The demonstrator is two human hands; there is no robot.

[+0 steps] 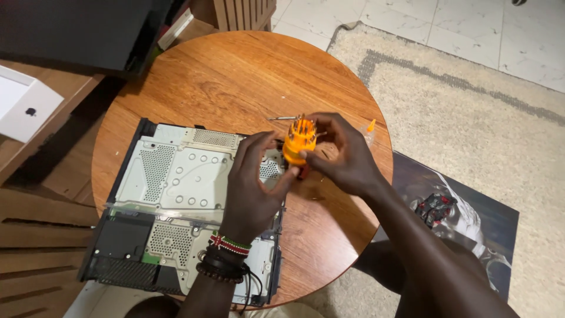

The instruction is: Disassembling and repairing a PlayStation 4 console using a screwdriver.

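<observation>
holding an orange bit holder (pixel 299 141) between them, both hands meet just right of the frame's centre, above the round wooden worktop (pixel 235 76). the left hand (pixel 254 185) comes up from the bottom centre, fingers curled loosely around the holder's lower left side, thumb touching its base. the right hand (pixel 347 156) enters from the lower right and pinches the holder's right side with fingertips closed on it; it looks the nearer of the two to the bits. the holder stands roughly upright, its long axis running top to bottom in the frame, with thin metal bits sticking up from its top. a dark red part shows just under it, too hidden to tell what it is. a loose metal bit (pixel 282 118) lies on the worktop just above the holder. left of the hands, filling the lower left of the worktop, lies an opened console chassis (pixel 176 176) with perforated metal shielding. a small clear tube with an orange cap (pixel 369 131) sits just right of the right hand, near the worktop's edge.
</observation>
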